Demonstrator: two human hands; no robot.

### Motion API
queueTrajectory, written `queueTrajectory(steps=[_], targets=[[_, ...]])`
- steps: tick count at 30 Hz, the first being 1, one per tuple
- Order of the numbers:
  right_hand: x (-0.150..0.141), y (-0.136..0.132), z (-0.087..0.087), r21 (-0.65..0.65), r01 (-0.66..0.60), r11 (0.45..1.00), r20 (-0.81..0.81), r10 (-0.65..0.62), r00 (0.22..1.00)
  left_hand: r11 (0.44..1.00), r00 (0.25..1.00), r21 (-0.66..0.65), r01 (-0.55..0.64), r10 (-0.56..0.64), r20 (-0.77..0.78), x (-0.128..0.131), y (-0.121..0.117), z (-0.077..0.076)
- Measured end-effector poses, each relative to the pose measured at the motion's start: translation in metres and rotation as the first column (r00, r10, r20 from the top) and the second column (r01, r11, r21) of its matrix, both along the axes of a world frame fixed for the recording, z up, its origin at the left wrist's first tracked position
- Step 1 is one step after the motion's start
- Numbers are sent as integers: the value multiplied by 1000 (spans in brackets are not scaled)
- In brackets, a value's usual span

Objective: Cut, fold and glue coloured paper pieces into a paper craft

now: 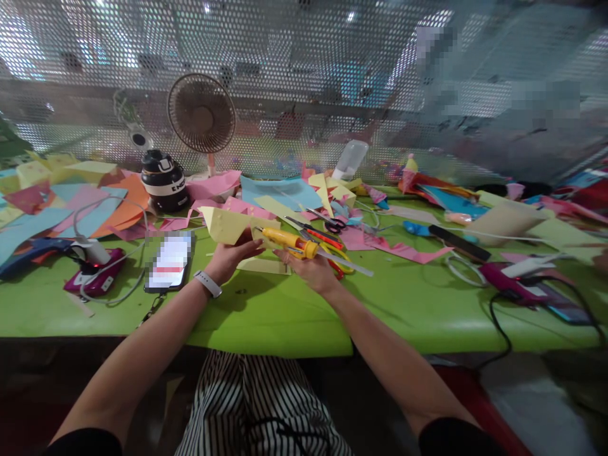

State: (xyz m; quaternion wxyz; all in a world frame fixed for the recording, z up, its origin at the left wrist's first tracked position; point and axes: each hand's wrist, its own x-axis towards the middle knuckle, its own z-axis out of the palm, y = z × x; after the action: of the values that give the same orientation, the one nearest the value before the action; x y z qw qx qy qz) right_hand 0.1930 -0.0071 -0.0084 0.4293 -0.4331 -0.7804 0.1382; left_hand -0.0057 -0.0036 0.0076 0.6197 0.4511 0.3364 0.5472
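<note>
My left hand (232,253) is closed on a piece of yellow paper (223,225), raised a little above the green table. In my right hand (311,269) is a yellow glue gun (287,240), its nozzle pointing left toward the paper and a pale glue stick (351,263) sticking out behind. A strip of yellow paper (263,266) lies on the table under my hands. Just beyond the glue gun are scissors (332,223) with dark handles and more tools with red and yellow handles, partly hidden.
A phone (170,261) and a purple power strip (97,272) lie to the left. Behind them stand a black bottle (164,183) and a fan (202,114). Coloured paper (280,192) covers the back. Another purple power strip (513,285) with cables sits right.
</note>
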Motion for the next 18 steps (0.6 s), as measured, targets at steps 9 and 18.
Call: queueTrajectory(steps=[9,18], targets=[[-5,-7,10,-141,-82,987,-163,59,985,1000,1000,1,-5,5,-7,0,0,-2],[-4,-3,2,-142,-38,989,-140,18,990,1000,1000,-3,-13,13,-9,-1,2,-4]])
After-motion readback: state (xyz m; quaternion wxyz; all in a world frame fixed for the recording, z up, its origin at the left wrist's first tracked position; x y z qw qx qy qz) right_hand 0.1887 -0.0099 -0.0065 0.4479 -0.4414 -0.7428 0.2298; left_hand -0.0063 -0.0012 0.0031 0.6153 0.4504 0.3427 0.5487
